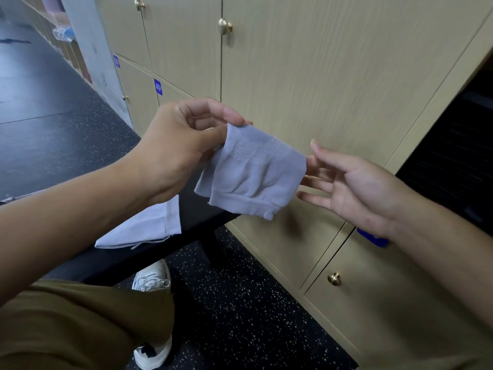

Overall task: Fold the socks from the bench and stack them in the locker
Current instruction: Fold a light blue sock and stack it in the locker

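Beige locker doors (306, 76) at twelve o'clock, black bench (149, 252) with white cloth (149, 225) at seven, left hand (176, 145) pinching folded lavender sock (253, 172) mid-air at centre, right hand (357, 185) slack-fingered at three, fingertips at sock's edge.

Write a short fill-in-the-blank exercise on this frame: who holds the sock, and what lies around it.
1. The pale lavender folded sock is pinched by the ____ hand.
2. The right hand is ____, fingers straight beside the sock.
3. The white cloth drawstring bag lies on the black ____.
4. The beige wooden locker doors have round ____ knobs.

Missing words: left; open; bench; brass
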`<state>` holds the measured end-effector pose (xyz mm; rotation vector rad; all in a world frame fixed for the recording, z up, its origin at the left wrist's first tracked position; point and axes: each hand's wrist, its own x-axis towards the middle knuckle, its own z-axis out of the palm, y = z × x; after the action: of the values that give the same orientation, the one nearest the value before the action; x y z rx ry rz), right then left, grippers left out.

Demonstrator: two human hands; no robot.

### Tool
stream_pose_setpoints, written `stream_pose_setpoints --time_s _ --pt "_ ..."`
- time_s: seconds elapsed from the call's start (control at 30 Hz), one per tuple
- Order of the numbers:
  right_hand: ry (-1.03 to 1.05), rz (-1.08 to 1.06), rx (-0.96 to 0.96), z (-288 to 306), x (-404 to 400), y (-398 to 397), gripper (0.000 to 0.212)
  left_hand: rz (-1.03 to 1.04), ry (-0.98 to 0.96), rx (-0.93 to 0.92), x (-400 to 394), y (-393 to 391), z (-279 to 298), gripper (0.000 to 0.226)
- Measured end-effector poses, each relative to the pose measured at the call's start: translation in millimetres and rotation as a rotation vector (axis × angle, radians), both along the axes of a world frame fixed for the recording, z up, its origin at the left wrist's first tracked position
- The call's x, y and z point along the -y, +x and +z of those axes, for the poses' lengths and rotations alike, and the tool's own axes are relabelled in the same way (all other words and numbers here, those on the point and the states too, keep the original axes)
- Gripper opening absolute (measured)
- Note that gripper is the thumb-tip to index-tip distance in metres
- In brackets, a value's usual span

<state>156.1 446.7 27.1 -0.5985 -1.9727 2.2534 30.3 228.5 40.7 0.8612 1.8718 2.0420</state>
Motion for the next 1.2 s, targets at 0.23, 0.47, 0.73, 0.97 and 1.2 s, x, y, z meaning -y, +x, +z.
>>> stream_pose_setpoints --time_s 0.23,0.47,0.73,0.97,1.2 --pt "-0.115 0.072 -0.120 2 2 -2 0.028 -0.165 0.079 0.172 -4 0 -1 0.015" --pt "-0.123 0.077 -0.265 7 -3 -1 0.042 -0.269 -0.039 0.224 0 -4 -1 0.043" --pt "-0.047 0.011 -0.281 6 5 -1 0.023 -0.212 -0.151 0.091 -2 -5 -4 0.009" --pt "0.262 -0.152 -0.365 6 8 -1 0.016 -0.185 -0.225 0.097 -6 -2 -3 0.020" --pt "0.279 -0.241 -0.356 11 7 4 0.018 -0.221 -0.156 0.203 -18 3 -3 0.025"
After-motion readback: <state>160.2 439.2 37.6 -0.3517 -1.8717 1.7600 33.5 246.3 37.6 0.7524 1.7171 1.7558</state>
